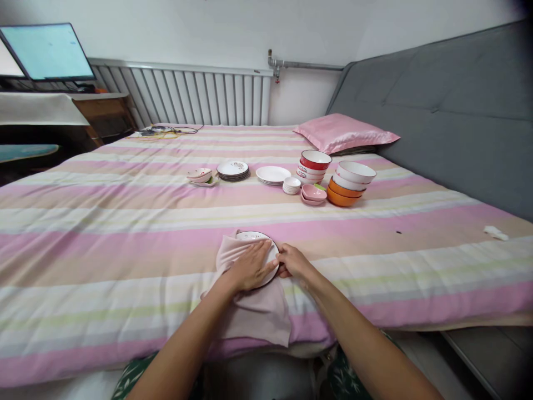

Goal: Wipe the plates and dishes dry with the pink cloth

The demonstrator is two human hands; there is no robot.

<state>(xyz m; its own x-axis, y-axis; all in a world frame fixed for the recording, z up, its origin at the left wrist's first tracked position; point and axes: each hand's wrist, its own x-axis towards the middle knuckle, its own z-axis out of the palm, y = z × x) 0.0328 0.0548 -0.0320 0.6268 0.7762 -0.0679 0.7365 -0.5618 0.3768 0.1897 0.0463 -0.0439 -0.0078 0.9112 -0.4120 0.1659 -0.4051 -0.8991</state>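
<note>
A white plate [271, 256] with a dark rim is at the near part of the bed, partly covered by a pale pink cloth [262, 314]. My left hand [251, 265] lies flat on the cloth over the plate, fingers stretched out and thumb apart on the plate's face. On the plate's right side, my right hand [292, 261] pinches the rim, its fingers curled beneath the edge. Part of the cloth hangs toward me below the plate. Most of the plate's left half is hidden by cloth and hand.
Farther back on the striped bedspread [125, 233] stand stacked dark-rimmed plates [233, 169], white plates [273, 174], small white dishes [291, 184], pink bowls [313, 193], red-and-white bowls [315, 161], orange bowls [343, 195] and oval dishes [200, 175]. Behind are a pink pillow [345, 132] and cables [164, 131].
</note>
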